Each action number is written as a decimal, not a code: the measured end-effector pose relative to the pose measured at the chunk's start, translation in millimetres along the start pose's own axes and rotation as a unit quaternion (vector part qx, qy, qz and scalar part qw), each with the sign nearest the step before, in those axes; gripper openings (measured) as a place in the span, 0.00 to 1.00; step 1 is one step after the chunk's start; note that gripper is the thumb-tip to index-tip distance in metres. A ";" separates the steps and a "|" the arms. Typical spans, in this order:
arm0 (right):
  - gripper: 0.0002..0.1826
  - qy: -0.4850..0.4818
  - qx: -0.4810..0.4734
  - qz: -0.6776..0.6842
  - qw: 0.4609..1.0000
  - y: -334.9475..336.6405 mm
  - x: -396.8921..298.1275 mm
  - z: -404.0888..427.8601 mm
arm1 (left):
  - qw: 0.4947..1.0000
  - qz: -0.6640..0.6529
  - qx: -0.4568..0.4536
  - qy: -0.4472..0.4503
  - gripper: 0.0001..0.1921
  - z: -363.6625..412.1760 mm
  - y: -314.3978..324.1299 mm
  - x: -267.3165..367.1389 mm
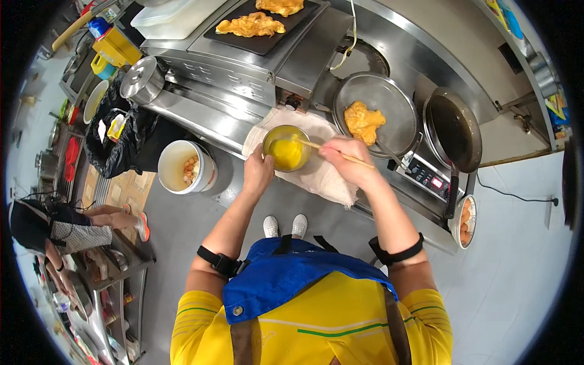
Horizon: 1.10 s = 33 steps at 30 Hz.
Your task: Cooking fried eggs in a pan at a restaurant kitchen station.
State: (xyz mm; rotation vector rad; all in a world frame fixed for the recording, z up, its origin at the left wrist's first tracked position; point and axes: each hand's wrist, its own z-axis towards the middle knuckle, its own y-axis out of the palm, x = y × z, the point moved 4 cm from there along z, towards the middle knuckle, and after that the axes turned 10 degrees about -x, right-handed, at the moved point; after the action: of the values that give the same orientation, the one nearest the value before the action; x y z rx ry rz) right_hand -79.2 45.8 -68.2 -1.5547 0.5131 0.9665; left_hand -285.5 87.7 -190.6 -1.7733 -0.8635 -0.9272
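A small metal bowl [304, 134] holds yellow beaten egg [286, 153]. My left hand [258, 173] grips its rim on the near left side. In my right hand [346, 159] are wooden chopsticks [353, 160], their tips dipped into the egg. Under the bowl lies a pale cloth [326, 182] on the steel counter. Just right of the bowl, a round metal pan [397, 109] carries one golden fried piece [363, 122] and the end of a long-handled metal utensil [390, 153].
An induction cooker's control panel [426, 175] is lit near a dark wok [456, 127]. A bowl of eggs [465, 221] stands far right. Left are a white bucket [205, 171] with eggshells and a lidded steel pot [143, 82]. Fried pieces [251, 25] rest on a black tray. Another person [68, 223] works at left.
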 end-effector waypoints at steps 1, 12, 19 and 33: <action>0.06 -0.044 -0.025 0.007 0.999 8.1 -2.3 2.7 | 1.000 0.004 0.003 -0.001 0.19 0.9 0.4 1.4; 0.07 -0.110 -0.097 0.004 0.989 10.4 -9.9 -0.6 | 0.999 -0.007 0.024 -0.025 0.24 3.8 8.3 -14.5; 0.07 -0.127 -0.080 0.020 0.988 18.4 -11.6 7.2 | 1.000 0.007 0.019 -0.001 0.21 2.8 6.8 -4.4; 0.08 -0.068 -0.038 0.033 0.996 -2.6 12.2 0.5 | 0.998 0.021 0.051 0.009 0.20 -8.8 6.0 -8.0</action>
State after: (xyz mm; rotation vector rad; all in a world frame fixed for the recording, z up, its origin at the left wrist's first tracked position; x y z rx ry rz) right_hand -70.4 49.1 -76.5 -1.5338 0.4382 1.1454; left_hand -286.0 76.3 -197.4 -1.6876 -0.8443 -0.8553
